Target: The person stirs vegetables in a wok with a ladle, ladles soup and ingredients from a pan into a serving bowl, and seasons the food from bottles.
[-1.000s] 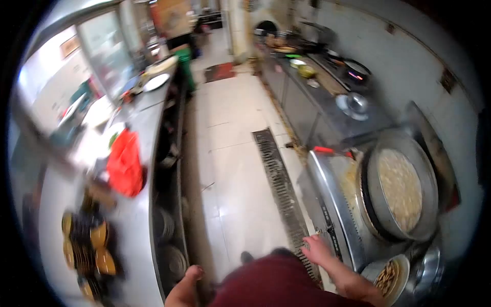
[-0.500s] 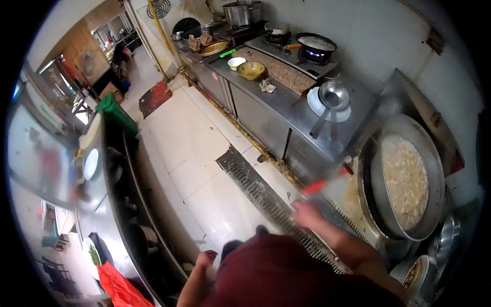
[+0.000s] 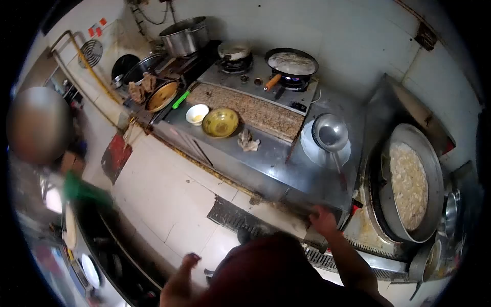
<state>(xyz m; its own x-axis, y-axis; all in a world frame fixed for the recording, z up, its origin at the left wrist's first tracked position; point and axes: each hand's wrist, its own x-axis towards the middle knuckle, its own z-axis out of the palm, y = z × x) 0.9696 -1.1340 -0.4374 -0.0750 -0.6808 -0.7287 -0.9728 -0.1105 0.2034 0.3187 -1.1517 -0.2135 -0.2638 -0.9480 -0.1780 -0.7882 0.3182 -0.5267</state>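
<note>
Reaching forward, the right hand [image 3: 323, 221] hung near the front edge of the desk [image 3: 271, 163], its grip loosely open; whether it touched that edge could not be told. The left hand [image 3: 190, 260] was low over the floor, and how wide its grip stood was unclear.

On the desk, nearest the right hand, a ladle [image 3: 330, 132] rested with its bowl on a white plate [image 3: 309, 149], the handle running past the rim. Left of the plate lay a crumpled cloth [image 3: 248, 141], then a yellow bowl [image 3: 220, 123] and a smaller white bowl [image 3: 197, 114] side by side, in front of a speckled slab [image 3: 250, 110]. Behind the slab, a black pan [image 3: 291, 62] with a wooden handle sat over a lit burner. To the right, a large metal basin [image 3: 433, 169] held pale pieces [image 3: 408, 184] in cloudy liquid.
</note>
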